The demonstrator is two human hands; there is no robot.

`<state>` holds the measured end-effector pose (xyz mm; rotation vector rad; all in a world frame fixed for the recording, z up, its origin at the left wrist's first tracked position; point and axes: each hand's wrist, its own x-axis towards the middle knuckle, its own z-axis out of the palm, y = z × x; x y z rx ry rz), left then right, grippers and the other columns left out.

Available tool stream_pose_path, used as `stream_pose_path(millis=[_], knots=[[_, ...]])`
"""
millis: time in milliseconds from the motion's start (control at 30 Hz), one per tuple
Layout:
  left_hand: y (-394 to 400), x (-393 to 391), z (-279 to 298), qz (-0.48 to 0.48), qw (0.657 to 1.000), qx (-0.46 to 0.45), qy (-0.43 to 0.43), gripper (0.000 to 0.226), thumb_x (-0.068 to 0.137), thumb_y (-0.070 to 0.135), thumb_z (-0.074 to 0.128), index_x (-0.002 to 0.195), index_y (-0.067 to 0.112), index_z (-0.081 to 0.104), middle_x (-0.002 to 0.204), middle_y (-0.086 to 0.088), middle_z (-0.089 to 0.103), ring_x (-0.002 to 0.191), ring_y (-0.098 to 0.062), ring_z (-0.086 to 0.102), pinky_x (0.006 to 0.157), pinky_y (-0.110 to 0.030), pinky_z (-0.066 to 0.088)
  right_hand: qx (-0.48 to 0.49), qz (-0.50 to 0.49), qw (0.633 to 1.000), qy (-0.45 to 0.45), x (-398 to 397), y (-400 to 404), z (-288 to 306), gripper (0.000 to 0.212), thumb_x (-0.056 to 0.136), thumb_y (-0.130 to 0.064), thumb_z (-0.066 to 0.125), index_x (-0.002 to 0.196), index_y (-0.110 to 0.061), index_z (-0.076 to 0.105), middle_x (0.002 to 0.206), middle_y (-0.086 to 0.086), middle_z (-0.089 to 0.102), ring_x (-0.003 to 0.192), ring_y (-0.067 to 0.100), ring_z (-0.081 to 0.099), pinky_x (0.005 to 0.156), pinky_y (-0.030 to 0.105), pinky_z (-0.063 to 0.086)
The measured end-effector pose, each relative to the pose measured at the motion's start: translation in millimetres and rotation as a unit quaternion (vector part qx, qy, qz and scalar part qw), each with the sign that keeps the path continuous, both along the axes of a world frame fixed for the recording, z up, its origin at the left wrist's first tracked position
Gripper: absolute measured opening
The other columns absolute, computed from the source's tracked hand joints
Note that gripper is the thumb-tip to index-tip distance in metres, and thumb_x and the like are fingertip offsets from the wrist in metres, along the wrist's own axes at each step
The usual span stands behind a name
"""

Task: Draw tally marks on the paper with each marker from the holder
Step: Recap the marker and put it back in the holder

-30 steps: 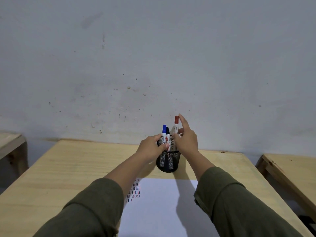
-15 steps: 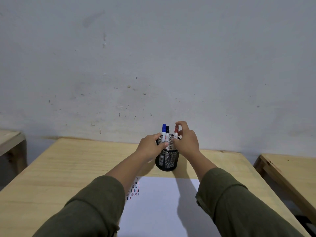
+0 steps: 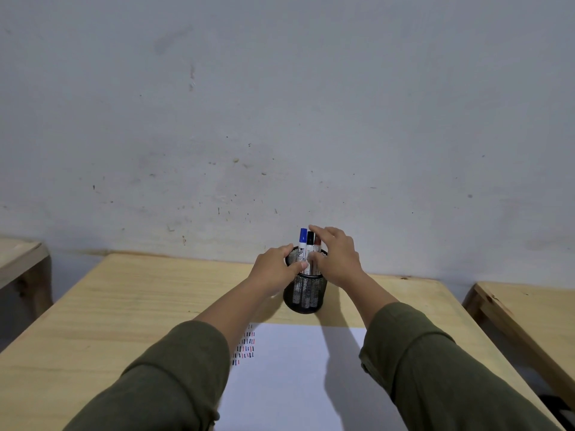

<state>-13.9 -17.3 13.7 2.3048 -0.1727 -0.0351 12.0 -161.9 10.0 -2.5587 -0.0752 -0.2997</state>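
From the head camera, the black wire-mesh cylindrical holder (image 3: pixel 305 293) stands upright on the pale wooden table (image 3: pixel 130 293), just beyond the far edge of the white sheet of paper (image 3: pixel 289 374), whose left margin carries rows of short red, blue and black tally marks (image 3: pixel 245 349). Three markers stand in it side by side: a blue-capped white marker (image 3: pixel 302 244), a black-capped marker (image 3: pixel 310 242) and a red-capped marker (image 3: pixel 317 243). The left hand (image 3: pixel 275 270) wraps the holder's rim and upper wall, thumb pressed on the near edge, steadying it. The right hand (image 3: pixel 337 258) hovers over the caps with fingers loosely spread; whether any fingertip pinches a marker I cannot tell (the red one is half hidden behind it). The markers look light, stiff and smooth-barrelled, so a pinch just below the cap seems best; the mesh cup is probably light enough to tip, hence bracing it.
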Motion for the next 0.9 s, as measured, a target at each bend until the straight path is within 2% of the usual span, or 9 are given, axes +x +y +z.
stream_pose_path(millis=[300, 400, 500, 633, 700, 833, 900], knots=[[0.7, 0.7, -2.8, 0.004, 1.0, -0.013, 0.003, 0.062, 0.088, 0.037, 0.057, 0.143, 0.015, 0.036, 0.15, -0.006, 0.039, 0.14, -0.023, 0.032, 0.111, -0.031, 0.027, -0.028, -0.005, 0.999, -0.044, -6.2, 0.1, 7.8, 0.043, 0.087, -0.032, 0.06, 0.129, -0.034, 0.051, 0.147, 0.003, 0.032, 0.137, 0.024, 0.023, 0.103, 0.043, 0.027], [-0.4, 0.4, -3.7, 0.016, 0.999, -0.028, 0.001, 0.063, 0.087, 0.037, 0.059, 0.142, 0.015, 0.038, 0.149, -0.006, 0.041, 0.14, -0.023, 0.033, 0.111, -0.03, 0.028, -0.017, -0.008, 0.997, -0.079, -12.5, 1.0, 8.1, 0.039, 0.084, -0.035, 0.065, 0.123, -0.035, 0.057, 0.139, 0.002, 0.039, 0.132, 0.022, 0.029, 0.1, 0.04, 0.029], [-1.6, -1.5, -5.1, 0.035, 0.998, -0.042, -0.009, 0.062, 0.085, 0.037, 0.061, 0.14, 0.016, 0.042, 0.147, -0.007, 0.044, 0.138, -0.023, 0.036, 0.11, -0.031, 0.029, 0.033, -0.008, 0.994, -0.1, -18.3, 2.8, 4.8, 0.037, 0.081, -0.029, 0.069, 0.116, -0.031, 0.06, 0.115, 0.004, 0.051, 0.115, 0.021, 0.044, 0.088, 0.034, 0.037], [-1.9, -4.0, -5.6, 0.052, 0.997, -0.053, -0.019, 0.063, 0.083, 0.038, 0.064, 0.138, 0.017, 0.044, 0.145, -0.007, 0.046, 0.138, -0.024, 0.036, 0.109, -0.032, 0.03, 0.131, 0.028, 0.989, -0.056, -26.2, 4.9, 3.6, 0.037, 0.081, -0.019, 0.067, 0.114, -0.03, 0.054, 0.093, 0.006, 0.067, 0.088, 0.023, 0.06, 0.068, 0.029, 0.042], [-1.1, -4.6, -5.7, 0.053, 0.997, -0.045, -0.024, 0.063, 0.083, 0.039, 0.064, 0.138, 0.018, 0.044, 0.145, -0.006, 0.046, 0.138, -0.024, 0.036, 0.11, -0.034, 0.03, 0.156, 0.031, 0.986, -0.052, -29.0, 7.2, 4.8, 0.04, 0.082, -0.014, 0.066, 0.116, -0.028, 0.05, 0.09, 0.007, 0.069, 0.084, 0.023, 0.062, 0.067, 0.029, 0.045], [3.3, -7.6, 4.3, 0.058, 0.995, -0.047, -0.061, 0.054, 0.086, 0.039, 0.06, 0.135, 0.019, 0.048, 0.142, -0.003, 0.05, 0.135, -0.022, 0.041, 0.109, -0.03, 0.031, 0.236, 0.027, 0.968, -0.085, -33.2, 10.1, 18.1, 0.054, 0.082, -0.008, 0.067, 0.124, -0.026, 0.04, 0.091, 0.009, 0.068, 0.082, 0.016, 0.065, 0.066, 0.012, 0.043], [6.0, -10.1, 18.3, 0.066, 0.991, -0.065, -0.098, 0.046, 0.088, 0.036, 0.058, 0.131, 0.02, 0.053, 0.138, -0.002, 0.054, 0.132, -0.02, 0.045, 0.106, -0.027, 0.032, 0.262, 0.031, 0.959, -0.103, -35.1, 10.3, 30.9, 0.056, 0.081, -0.007, 0.067, 0.124, -0.027, 0.038, 0.094, 0.01, 0.068, 0.079, 0.015, 0.067, 0.066, 0.011, 0.044]])
